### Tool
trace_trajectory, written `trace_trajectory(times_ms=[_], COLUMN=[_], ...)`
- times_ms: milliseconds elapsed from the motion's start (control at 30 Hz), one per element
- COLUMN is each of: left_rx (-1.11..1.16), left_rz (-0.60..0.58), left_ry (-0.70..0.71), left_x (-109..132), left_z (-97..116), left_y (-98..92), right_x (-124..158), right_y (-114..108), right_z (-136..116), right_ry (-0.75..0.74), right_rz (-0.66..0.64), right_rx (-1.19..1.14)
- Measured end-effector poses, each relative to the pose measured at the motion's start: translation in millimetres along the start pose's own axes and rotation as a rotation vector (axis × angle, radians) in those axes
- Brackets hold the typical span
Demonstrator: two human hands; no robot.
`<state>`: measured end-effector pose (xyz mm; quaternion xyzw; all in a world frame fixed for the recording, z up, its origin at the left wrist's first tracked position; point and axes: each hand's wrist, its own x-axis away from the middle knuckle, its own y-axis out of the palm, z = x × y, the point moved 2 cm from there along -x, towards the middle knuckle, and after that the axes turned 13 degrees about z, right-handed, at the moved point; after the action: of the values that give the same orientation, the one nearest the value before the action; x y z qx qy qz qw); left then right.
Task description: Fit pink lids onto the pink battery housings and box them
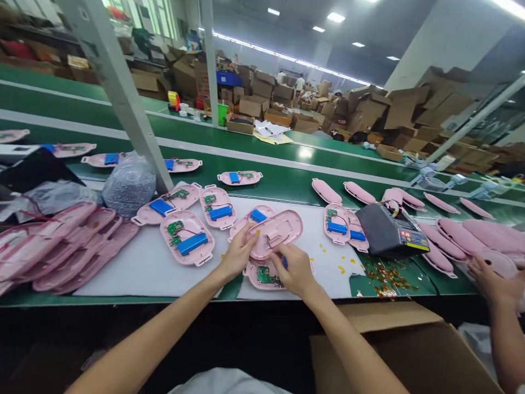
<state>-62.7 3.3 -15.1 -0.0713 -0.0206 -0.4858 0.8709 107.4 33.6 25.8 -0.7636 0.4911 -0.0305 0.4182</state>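
Observation:
Tilted over the white mat, an oval pink plastic shell (289, 223) shows its inner side, with thin wires near its middle. My left hand (239, 253) grips the shell's left end; a small yellow piece shows by the fingertips. At the shell's lower edge my right hand (296, 269) is closed in a pinch beside the wires, but what the fingertips hold is hidden. Below lies a pink half-shell with a green circuit board (264, 274), partly covered by my right hand. Behind the held shell is another half-shell with a blue battery (258, 215).
Half-shells with batteries (192, 244) lie to the left, beside stacked pink shells (82, 249). Rightward stand a dark tape dispenser (389, 232) and scattered amber tape bits (388, 276). A co-worker's hand (494, 282) touches pink shells at far right. An open carton (394, 339) sits below the edge.

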Motion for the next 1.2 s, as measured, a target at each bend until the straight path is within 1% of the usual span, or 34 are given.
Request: trace_trajectory(times_ms=[100, 200, 300, 400, 467, 567, 633, 667, 700, 767, 800, 833, 867, 900, 967, 1000, 1033, 1100, 1133, 1167, 1200], left_rx=[0.073, 0.152, 0.232, 0.291, 0.319, 0.336, 0.302, 0.280, 0.253, 0.158, 0.088, 0.015, -0.055, -0.116, -0.210, -0.265, -0.329, -0.466, -0.528, -0.586, -0.640], left_rz=[-0.004, -0.021, -0.046, -0.095, -0.142, -0.202, -0.215, -0.215, -0.214, -0.230, -0.259, -0.313, -0.391, -0.489, -0.695, -0.786, -0.864, -0.984, -1.001, -0.971, -0.897], left_ry=[-0.031, -0.096, -0.169, -0.220, -0.244, -0.249, -0.207, -0.186, -0.161, -0.090, -0.028, 0.045, 0.122, 0.199, 0.332, 0.395, 0.451, 0.523, 0.519, 0.497, 0.464], left_x=[5.2, 12.4, 19.7, 26.7, 30.7, 34.3, 34.6, 34.3, 33.7, 32.7, 32.6, 33.0, 34.0, 35.6, 38.3, 38.1, 35.4, 19.0, 3.1, -18.4, -45.2], left_z=[1.8, 3.4, 5.5, 7.8, 8.3, 6.5, 4.5, 3.6, 3.2, 4.5, 6.9, 10.6, 15.4, 21.2, 35.3, 43.3, 51.5, 67.6, 75.0, 81.6, 87.3], left_y=[1.0, 2.1, 0.7, -2.6, -4.8, -6.4, -6.9, -7.6, -8.6, -12.2, -14.4, -16.5, -18.3, -19.8, -22.2, -22.9, -23.0, -20.3, -17.2, -12.7, -7.2], right_x=[-5.8, -10.6, -9.9, -7.4, -7.0, -7.4, -7.8, -8.5, -9.6, -12.0, -12.3, -11.3, -8.7, -4.1, 9.1, 15.2, 19.8, 23.7, 23.7, 22.9, 21.8], right_y=[3.8, 10.4, 17.0, 21.9, 23.7, 21.1, 11.4, 2.6, -9.5, -40.3, -55.1, -66.3, -72.5, -72.9, -59.5, -48.7, -37.1, -17.0, -10.8, -7.9, -8.3], right_z=[-12.8, -22.1, -23.9, -20.9, -15.8, -4.3, 1.3, 2.2, 1.8, -2.4, -5.3, -7.9, -9.5, -9.4, -4.3, 0.2, 5.3, 14.3, 17.2, 18.7, 19.1], right_ry=[0.040, -0.015, -0.066, -0.080, -0.020, 0.207, 0.322, 0.339, 0.330, 0.243, 0.175, 0.101, 0.033, -0.023, -0.076, -0.076, -0.067, -0.035, -0.021, -0.010, -0.002], right_rz=[-0.024, -0.106, -0.157, -0.141, -0.097, -0.042, -0.047, -0.044, -0.009, 0.133, 0.175, 0.160, 0.075, -0.071, -0.394, -0.504, -0.566, -0.605, -0.595, -0.577, -0.558], right_rx=[-0.003, 0.113, 0.250, 0.335, 0.373, 0.370, 0.291, 0.241, 0.211, 0.234, 0.269, 0.302, 0.321, 0.317, 0.280, 0.268, 0.259, 0.241, 0.229, 0.214, 0.198])
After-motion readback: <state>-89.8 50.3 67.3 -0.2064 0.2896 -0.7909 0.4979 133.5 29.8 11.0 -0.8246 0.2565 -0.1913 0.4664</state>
